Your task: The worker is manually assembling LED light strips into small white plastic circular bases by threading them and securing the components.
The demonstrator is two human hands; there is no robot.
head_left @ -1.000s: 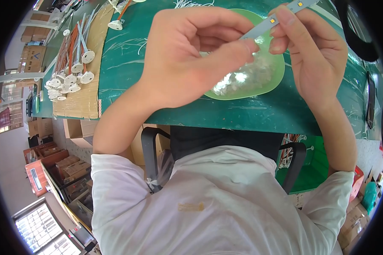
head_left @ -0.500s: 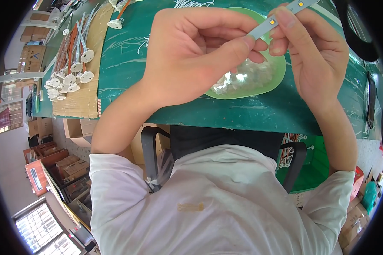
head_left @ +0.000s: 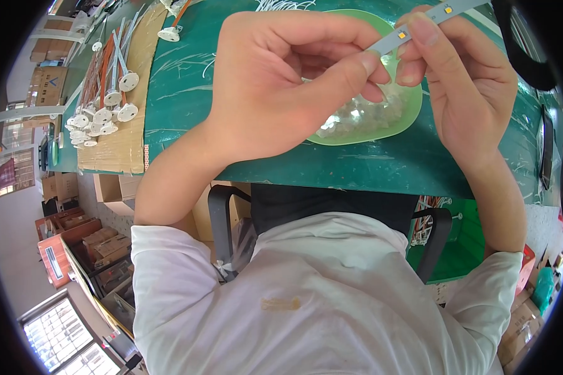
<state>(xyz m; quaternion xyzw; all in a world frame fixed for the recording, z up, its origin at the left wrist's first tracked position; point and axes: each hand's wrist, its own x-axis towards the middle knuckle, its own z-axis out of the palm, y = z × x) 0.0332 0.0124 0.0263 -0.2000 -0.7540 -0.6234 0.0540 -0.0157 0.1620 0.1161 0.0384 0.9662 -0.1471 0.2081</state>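
A narrow pale LED strip [head_left: 424, 27] with small yellow LEDs slants up to the right above the table. Its lower end is pinched between thumb and fingers of my left hand [head_left: 281, 87]. Further along the strip, my right hand [head_left: 466, 87] grips it with the thumb on top. Below both hands stands a light green bowl [head_left: 413, 115] holding many small clear pieces, partly hidden by my left hand. The strip's far end runs out toward the top right edge of the picture.
On the left, a cardboard sheet [head_left: 131, 137] carries a bunch of wired parts with round white ends [head_left: 100, 119]. White wires [head_left: 284, 5] lie behind the bowl. A dark object [head_left: 545, 147] sits at the green table's right edge. A green crate [head_left: 460, 244] stands below on the right.
Both hands and the LED strip have shifted very slightly, the right hand a little to the right. Both still grip the strip.
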